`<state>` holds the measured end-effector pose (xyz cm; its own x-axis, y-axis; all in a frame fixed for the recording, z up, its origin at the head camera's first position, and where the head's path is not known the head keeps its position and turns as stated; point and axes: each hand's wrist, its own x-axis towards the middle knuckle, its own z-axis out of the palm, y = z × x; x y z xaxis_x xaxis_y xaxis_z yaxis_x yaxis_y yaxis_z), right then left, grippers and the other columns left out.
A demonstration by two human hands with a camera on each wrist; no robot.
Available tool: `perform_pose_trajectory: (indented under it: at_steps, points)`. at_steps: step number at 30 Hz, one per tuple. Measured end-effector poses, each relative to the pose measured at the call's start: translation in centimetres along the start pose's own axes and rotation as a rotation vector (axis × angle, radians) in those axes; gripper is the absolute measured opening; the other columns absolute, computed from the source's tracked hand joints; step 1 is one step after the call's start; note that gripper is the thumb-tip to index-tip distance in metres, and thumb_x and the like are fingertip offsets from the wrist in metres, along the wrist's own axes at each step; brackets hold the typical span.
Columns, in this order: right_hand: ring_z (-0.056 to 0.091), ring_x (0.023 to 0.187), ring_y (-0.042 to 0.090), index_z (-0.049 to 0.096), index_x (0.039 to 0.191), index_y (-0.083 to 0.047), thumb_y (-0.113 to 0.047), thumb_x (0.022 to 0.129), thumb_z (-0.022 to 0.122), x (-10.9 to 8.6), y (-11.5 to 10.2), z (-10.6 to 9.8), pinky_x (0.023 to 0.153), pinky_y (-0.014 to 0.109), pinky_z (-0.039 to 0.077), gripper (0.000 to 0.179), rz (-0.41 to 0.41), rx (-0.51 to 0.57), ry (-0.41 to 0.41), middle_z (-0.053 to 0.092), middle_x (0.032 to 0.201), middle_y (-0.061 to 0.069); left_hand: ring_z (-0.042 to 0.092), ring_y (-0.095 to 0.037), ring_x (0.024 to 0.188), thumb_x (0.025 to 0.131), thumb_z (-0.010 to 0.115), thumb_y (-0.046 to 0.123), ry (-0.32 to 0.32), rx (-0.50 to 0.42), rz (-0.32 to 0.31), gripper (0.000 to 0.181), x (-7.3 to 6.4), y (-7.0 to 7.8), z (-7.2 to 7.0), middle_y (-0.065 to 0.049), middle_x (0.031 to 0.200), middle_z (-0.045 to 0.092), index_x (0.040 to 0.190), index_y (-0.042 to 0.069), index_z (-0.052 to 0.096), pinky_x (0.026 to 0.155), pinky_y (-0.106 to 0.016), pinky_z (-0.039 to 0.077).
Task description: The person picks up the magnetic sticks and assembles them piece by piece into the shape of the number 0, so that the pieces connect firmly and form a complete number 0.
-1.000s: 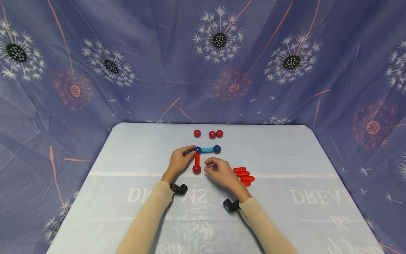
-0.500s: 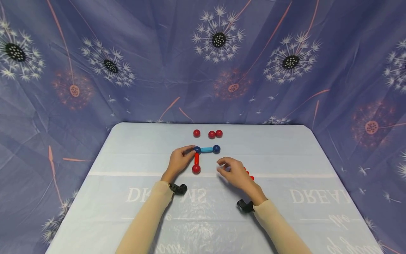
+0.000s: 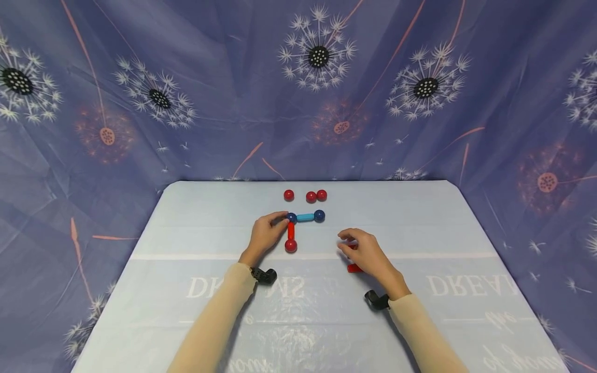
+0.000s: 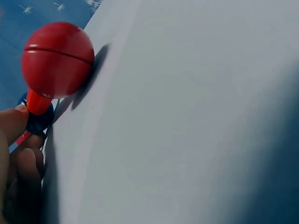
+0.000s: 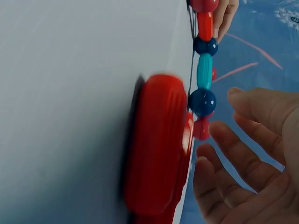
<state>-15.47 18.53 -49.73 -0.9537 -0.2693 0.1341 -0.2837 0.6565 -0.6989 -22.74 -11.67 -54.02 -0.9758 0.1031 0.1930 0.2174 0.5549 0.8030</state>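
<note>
Pinched between the thumb and fingers of the left hand [image 3: 266, 235] was a glossy, plastic-looking dark blue ball [image 3: 291, 217], the corner of an L-shaped assembly [image 3: 291, 226] on the white-covered table [image 3: 186, 228]. From it a light blue ribbed rod [image 3: 305, 217] ran rightward to a second dark blue ball [image 3: 319, 216], and a bright red rod [image 3: 291, 233] ran toward the person, ending in a glossy red ball [image 3: 290, 245]. The right hand [image 3: 366, 253] held nothing: its fingers were loosely bent, a wide gap before the thumb, over loose red ribbed rods [image 3: 354, 268] that it partly hid. Whether a fingertip touched one could not be told. Over the last second it had moved rightward from beside the assembly, while the left hand kept its pinch; this seemed to bring the rods within grasp with the assembly steadied. Farther back lay three loose red balls [image 3: 311, 197].
</note>
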Motion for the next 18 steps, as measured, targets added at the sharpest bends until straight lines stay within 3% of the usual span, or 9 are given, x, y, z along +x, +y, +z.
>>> perform_pose_trajectory:
  at_steps: [6, 10, 12, 18]
  points:
    - [0.068, 0.108, 0.030, 0.072, 0.121, -0.003, -0.016, 0.094, 0.076, -0.1, 1.0, -0.6, 0.095, 0.050, 0.056, 0.030, 0.018, -0.042, 0.008, 0.072, 0.118, 0.013, 0.039, -0.012, 0.057, 0.099, 0.070, 0.021, -0.023, 0.032, 0.029, 0.031, 0.5, 0.0, 0.0, -0.010, 0.122, 0.075, 0.128, 0.010, 0.073, 0.068, -0.031, 0.042]
    - [0.067, 0.112, 0.032, 0.071, 0.123, -0.002, -0.019, 0.095, 0.076, -0.1, 1.4, -0.9, 0.100, 0.052, 0.053, 0.033, 0.049, -0.061, -0.023, 0.071, 0.120, 0.014, 0.060, -0.019, 0.080, 0.100, 0.069, 0.023, -0.047, 0.054, 0.022, 0.032, 1.0, -0.1, 0.1, -0.010, 0.128, 0.073, 0.130, 0.010, 0.072, 0.090, -0.038, 0.052]
    - [0.066, 0.114, 0.032, 0.072, 0.123, -0.002, -0.018, 0.095, 0.075, -0.1, 1.6, -1.0, 0.102, 0.053, 0.052, 0.032, 0.058, -0.073, -0.041, 0.070, 0.121, 0.015, 0.062, -0.023, 0.093, 0.100, 0.069, 0.023, -0.056, 0.058, 0.019, 0.033, 1.2, -0.1, 0.2, -0.010, 0.130, 0.072, 0.131, 0.010, 0.071, 0.100, -0.041, 0.052]
    - [0.066, 0.104, 0.029, 0.073, 0.119, -0.003, -0.010, 0.097, 0.070, -0.2, 2.0, -1.1, 0.097, 0.051, 0.054, 0.024, 0.085, -0.104, -0.063, 0.070, 0.119, 0.016, 0.066, -0.025, 0.106, 0.100, 0.069, 0.022, -0.058, 0.050, 0.023, 0.034, 1.9, 0.1, 0.5, -0.010, 0.131, 0.071, 0.132, 0.009, 0.070, 0.106, -0.044, 0.051]
